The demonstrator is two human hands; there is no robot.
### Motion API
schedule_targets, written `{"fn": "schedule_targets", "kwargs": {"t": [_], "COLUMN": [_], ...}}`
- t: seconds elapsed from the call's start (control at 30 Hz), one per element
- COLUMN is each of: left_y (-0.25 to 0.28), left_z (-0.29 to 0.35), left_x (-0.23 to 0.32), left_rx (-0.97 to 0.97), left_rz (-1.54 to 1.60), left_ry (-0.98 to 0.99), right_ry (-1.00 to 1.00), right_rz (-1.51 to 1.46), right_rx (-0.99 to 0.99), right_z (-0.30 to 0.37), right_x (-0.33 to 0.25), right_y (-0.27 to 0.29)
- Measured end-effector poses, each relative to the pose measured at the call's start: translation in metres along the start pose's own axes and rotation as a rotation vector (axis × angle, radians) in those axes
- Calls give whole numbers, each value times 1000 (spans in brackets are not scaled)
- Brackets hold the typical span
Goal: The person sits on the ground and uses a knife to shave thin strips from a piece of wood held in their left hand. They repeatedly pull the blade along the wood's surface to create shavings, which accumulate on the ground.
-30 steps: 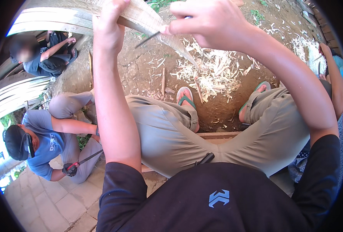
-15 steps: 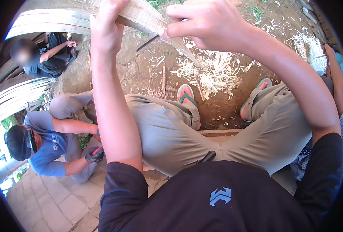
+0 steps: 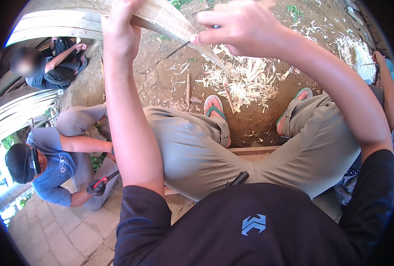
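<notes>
Workpiece: pale wooden slat point(image 3: 161, 15), at 12 o'clock, slanting down toward 1 o'clock above the dirt ground point(image 3: 161, 80).
Left hand point(image 3: 119, 33): at 11 o'clock, fingers wrapped tightly around the slat; hold it rigid.
Right hand point(image 3: 239, 26): at 12 to 1 o'clock, closed on a knife; only the dark thin blade point(image 3: 179, 46) shows, laid against the slat's lower edge.
Technique: judged best to take shallow cuts, directed away from the body and from the left hand.
Hazard: sandalled feet point(image 3: 214, 108) sit below the slat tip; keep strokes short.
Debris: wood shavings point(image 3: 246, 82) heaped at 1 o'clock.
Bystander: crouching person in blue shirt point(image 3: 55, 166), at 8 o'clock, well apart.
</notes>
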State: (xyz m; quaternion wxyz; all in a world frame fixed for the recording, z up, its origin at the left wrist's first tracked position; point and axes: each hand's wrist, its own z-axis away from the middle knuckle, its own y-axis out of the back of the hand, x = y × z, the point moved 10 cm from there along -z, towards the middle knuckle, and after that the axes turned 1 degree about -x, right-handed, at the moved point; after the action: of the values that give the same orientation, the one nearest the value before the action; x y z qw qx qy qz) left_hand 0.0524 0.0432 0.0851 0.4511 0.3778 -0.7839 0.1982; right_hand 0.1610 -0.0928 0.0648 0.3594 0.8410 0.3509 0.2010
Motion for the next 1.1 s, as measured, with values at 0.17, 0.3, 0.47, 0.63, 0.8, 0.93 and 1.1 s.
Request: {"fn": "schedule_targets", "kwargs": {"t": [0.17,0.3,0.47,0.63,0.8,0.93,1.1], "left_y": [24,21,-4,31,5,11,6], "left_z": [-3,-7,-5,-5,-5,-5,-8], "left_x": [-18,-26,3,-24,-2,-1,5], "left_rx": [77,95,27,209,18,33,-74], "left_rz": [151,178,54,312,28,30,24], "left_ry": [-15,-21,-19,-3,11,17,-87], "right_ry": [-23,-31,-32,-11,-5,-62,-53], "right_rz": [-44,13,27,37,54,-51,-16], "right_rx": [132,-125,-39,43,20,136,74], "right_z": [-1,12,5,2,1,2,-5], "right_x": [3,1,0,-1,1,5,6], "right_y": [8,-26,-3,-1,-6,2,1]}}
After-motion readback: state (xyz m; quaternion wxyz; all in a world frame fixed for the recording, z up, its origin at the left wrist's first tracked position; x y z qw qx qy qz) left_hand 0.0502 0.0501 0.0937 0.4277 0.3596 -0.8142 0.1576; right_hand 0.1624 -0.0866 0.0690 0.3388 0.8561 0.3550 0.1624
